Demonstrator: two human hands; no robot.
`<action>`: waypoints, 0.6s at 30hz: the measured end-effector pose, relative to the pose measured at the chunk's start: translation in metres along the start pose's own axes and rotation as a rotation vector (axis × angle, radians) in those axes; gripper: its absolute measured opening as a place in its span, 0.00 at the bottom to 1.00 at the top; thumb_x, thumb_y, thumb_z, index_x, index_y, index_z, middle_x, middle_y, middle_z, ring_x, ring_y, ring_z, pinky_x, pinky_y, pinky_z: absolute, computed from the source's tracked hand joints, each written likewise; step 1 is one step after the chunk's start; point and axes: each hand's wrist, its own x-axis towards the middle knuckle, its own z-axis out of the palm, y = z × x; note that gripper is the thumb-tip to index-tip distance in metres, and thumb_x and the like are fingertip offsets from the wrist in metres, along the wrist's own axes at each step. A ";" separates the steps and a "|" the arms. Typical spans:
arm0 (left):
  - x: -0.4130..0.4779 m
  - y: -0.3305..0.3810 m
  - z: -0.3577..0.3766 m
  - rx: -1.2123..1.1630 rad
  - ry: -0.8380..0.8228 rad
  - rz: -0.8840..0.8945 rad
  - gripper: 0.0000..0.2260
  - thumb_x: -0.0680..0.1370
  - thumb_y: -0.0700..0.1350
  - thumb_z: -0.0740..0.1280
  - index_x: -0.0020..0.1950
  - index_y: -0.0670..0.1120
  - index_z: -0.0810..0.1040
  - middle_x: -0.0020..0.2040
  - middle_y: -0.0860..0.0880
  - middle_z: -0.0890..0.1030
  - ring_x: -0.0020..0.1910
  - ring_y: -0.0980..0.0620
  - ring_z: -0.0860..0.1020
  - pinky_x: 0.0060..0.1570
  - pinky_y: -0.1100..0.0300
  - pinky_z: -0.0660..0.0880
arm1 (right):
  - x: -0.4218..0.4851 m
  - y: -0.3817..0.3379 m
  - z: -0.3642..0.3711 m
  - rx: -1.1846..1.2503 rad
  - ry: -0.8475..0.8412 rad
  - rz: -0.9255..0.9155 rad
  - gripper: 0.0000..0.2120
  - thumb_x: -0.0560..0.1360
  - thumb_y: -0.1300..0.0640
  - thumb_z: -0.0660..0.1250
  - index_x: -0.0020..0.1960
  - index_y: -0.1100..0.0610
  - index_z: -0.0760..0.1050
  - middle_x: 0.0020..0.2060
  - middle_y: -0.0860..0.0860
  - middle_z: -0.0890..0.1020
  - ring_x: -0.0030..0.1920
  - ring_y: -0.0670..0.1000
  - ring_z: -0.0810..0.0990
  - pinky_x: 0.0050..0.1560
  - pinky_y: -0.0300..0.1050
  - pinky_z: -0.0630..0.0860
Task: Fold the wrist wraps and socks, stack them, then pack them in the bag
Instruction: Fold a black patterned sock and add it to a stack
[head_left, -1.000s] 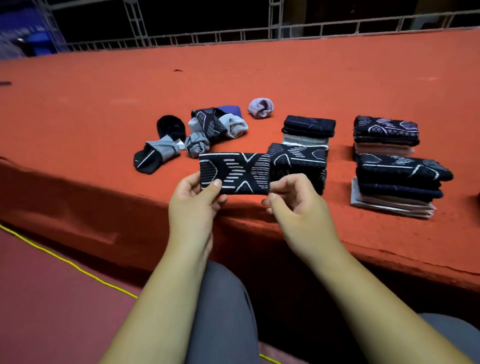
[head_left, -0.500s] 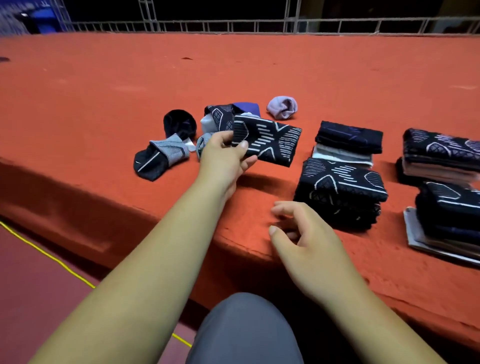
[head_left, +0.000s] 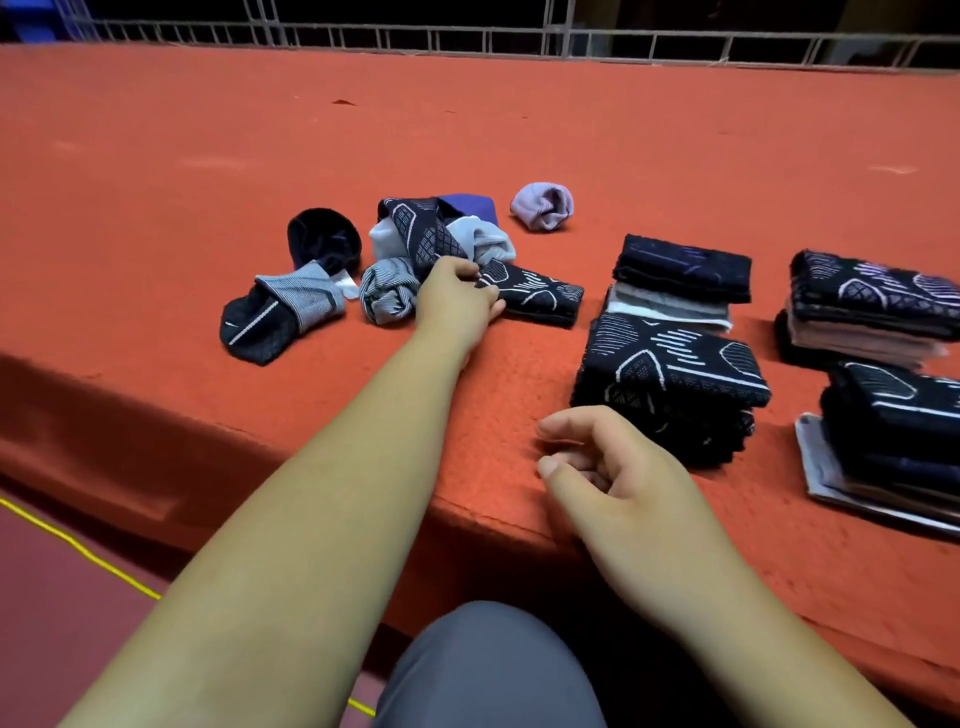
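**Head view.** The orange-red surface (head_left: 649, 135) carries all items.

**Folded stacks, count four.**
- The front centre stack (head_left: 670, 384) and the rear centre stack (head_left: 680, 280) sit right of centre and touch each other.
- The rear right stack (head_left: 872, 306) and the front right stack (head_left: 893, 441) sit at the right edge of the frame, partly cut off.

**Loose items, left of centre.**
- One tangled heap (head_left: 431, 239); its piece count cannot be told.
- One dark rolled piece (head_left: 324, 241).
- One grey-and-black sock (head_left: 280, 319).
- One lavender rolled piece (head_left: 543, 205), apart from the heap, above centre.

**Folded single item.** One folded patterned wrap (head_left: 540, 296) lies flat on the surface, between the heap and the centre stacks.

**Hands, count two.**
- Left hand (head_left: 457, 306): the fingers are curled and pinch the left end of the folded patterned wrap.
- Right hand (head_left: 618, 478): it is at lower centre, at the front edge of the surface and just beside the front centre stack. The fingers are loosely curled and hold nothing.
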 end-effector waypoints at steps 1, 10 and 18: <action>0.002 -0.001 0.001 0.076 0.009 0.046 0.15 0.79 0.30 0.71 0.62 0.44 0.77 0.52 0.47 0.79 0.47 0.50 0.84 0.52 0.53 0.86 | -0.001 0.000 0.000 -0.001 -0.002 -0.002 0.11 0.80 0.56 0.71 0.59 0.43 0.80 0.47 0.43 0.84 0.48 0.42 0.83 0.47 0.31 0.74; -0.005 -0.002 0.004 0.647 0.101 0.263 0.16 0.80 0.41 0.72 0.68 0.45 0.80 0.63 0.45 0.84 0.64 0.45 0.80 0.64 0.58 0.72 | 0.000 -0.004 0.002 -0.035 -0.005 -0.047 0.08 0.80 0.57 0.71 0.55 0.45 0.81 0.48 0.43 0.85 0.48 0.42 0.82 0.50 0.32 0.76; -0.044 0.024 -0.039 1.002 0.297 0.537 0.20 0.76 0.41 0.67 0.67 0.53 0.80 0.65 0.43 0.72 0.63 0.39 0.73 0.63 0.46 0.73 | -0.003 -0.003 0.003 -0.061 -0.007 -0.080 0.07 0.79 0.57 0.71 0.54 0.46 0.81 0.48 0.40 0.84 0.50 0.42 0.81 0.50 0.30 0.73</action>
